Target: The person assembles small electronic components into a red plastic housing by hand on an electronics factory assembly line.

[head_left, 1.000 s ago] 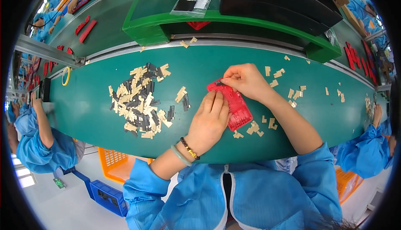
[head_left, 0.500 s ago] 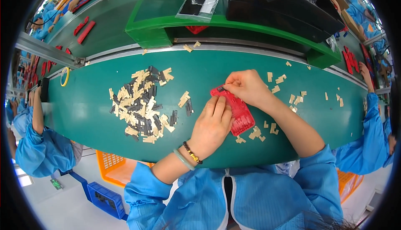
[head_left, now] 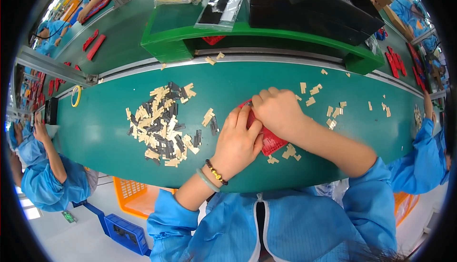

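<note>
A red moulded plastic piece [head_left: 272,144], oblong and ribbed inside, lies slantwise on the green bench in front of me. My left hand [head_left: 236,140] grips its left side, thumb and fingers bent over it. My right hand [head_left: 280,112] is closed over the far end, its fingertips pressed down beside my left fingers. Whatever those right fingers pinch is hidden by the hands. Left of them is a pile [head_left: 162,124] of small beige and dark grey flat notched pieces. One beige piece [head_left: 208,117] and a dark piece [head_left: 214,126] lie between pile and hands.
Beige scraps [head_left: 290,151] lie by the red piece, with others [head_left: 335,111] farther right. A green shelf [head_left: 190,36] bearing a clear bag [head_left: 220,10] and black bins [head_left: 314,14] spans the back. A yellow tape roll [head_left: 76,96] stands far left. Co-workers sit at both sides.
My right hand has rolled over and closed lower onto the red piece's far end, covering more of it. The dark bit seen there before is now mostly hidden. My left hand stays on the piece.
</note>
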{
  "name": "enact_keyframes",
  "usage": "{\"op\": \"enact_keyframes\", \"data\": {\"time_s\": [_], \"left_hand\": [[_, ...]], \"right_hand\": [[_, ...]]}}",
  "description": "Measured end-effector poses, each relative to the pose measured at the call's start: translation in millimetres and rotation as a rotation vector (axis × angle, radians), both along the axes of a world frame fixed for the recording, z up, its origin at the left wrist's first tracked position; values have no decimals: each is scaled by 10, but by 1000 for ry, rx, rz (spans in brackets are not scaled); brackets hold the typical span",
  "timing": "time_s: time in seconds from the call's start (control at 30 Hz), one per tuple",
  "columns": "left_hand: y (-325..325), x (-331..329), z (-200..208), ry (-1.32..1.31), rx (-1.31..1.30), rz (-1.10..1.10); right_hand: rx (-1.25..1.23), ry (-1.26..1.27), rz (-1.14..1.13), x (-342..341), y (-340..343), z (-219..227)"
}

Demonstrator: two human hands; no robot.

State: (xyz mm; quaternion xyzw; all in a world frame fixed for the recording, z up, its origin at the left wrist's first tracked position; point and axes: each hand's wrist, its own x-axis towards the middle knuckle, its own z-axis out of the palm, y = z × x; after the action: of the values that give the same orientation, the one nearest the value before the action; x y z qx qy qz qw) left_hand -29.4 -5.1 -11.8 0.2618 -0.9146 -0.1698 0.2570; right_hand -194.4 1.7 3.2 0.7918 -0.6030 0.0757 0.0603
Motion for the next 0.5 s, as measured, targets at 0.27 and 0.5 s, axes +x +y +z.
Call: {"op": "enact_keyframes", "data": {"time_s": [0.27, 0.5], "left_hand": [[5, -12, 17, -14, -24, -41], [-64, -138, 45, -26, -92, 65]], "right_hand": [[-216, -267, 59, -228, 205, -140], [-207, -329, -29, -475, 678, -76]]}}
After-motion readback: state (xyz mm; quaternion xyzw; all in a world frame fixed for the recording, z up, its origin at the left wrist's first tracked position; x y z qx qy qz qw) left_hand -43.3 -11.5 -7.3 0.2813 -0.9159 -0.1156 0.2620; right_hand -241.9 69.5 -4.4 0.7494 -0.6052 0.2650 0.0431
